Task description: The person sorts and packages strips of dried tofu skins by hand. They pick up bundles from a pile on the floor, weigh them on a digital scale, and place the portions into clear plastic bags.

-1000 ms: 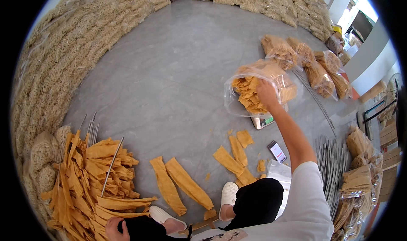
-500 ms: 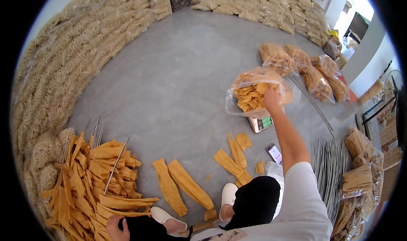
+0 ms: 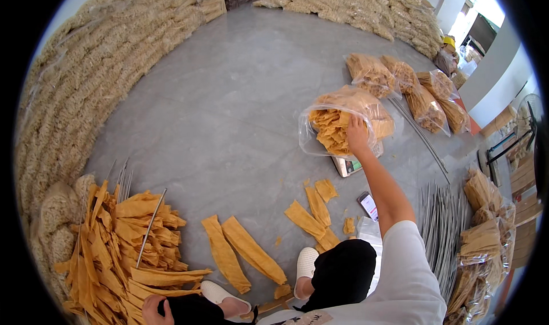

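Observation:
My right hand [image 3: 357, 135] reaches into the mouth of a clear plastic bag [image 3: 309, 142] at right of centre. Its fingers are closed over the edge of the yellow dried tofu skin [image 3: 331, 132] stacked inside; the fingertips are partly hidden. The bag lies on its side over a small scale [image 3: 346, 166] with a lit display. At the lower left, my left hand [image 3: 155, 310] rests on my black-trousered knee, thumb apart from the fingers and holding nothing. Beside it spreads a big heap of tofu skin strips [image 3: 143, 219], with metal rods sticking out.
Loose tofu skin strips [image 3: 251, 248] lie on the floor before my feet. A phone [image 3: 368, 205] lies near my right arm, with a bundle of metal rods [image 3: 443, 233] further right. Filled bags [image 3: 372, 73] stand beyond the scale. Stacked pale bags [image 3: 86, 79] line the walls.
My right hand has shifted slightly left within the bag's mouth, and more of its fingers show over the tofu skin. My left hand stays on the knee.

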The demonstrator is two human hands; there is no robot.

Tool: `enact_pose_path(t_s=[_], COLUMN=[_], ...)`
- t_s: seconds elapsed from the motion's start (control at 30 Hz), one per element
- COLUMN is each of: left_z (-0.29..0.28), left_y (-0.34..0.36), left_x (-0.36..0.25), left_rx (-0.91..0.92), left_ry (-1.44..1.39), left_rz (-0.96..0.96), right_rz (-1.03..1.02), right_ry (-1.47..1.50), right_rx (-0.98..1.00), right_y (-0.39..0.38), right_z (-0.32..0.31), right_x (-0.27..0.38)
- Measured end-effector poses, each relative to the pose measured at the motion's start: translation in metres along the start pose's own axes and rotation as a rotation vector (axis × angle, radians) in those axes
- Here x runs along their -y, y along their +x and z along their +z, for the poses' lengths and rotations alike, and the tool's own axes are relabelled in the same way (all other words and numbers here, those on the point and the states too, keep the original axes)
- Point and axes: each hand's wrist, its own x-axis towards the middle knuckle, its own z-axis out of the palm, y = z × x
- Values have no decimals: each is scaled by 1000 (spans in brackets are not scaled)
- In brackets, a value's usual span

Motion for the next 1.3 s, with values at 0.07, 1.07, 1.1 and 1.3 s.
enact_pose_path(t_s=[0.07,1.07,1.1,1.3], left_z=[1,0,-1,-1], left_y=[3,15,16,11], left_x=[-2,-17,-19,-18], left_rx=[21,20,20,-7], left_ry=[-1,57,57,54], left_rz=[-6,25,20,22], right_rz=[-40,98,78,48], right_ry=[41,372,463,487], right_rx=[-34,15,-51,81], right_y=[4,-15,-16,-2], right_z=[9,30,27,-42], right_x=[-4,-28,-24,22])
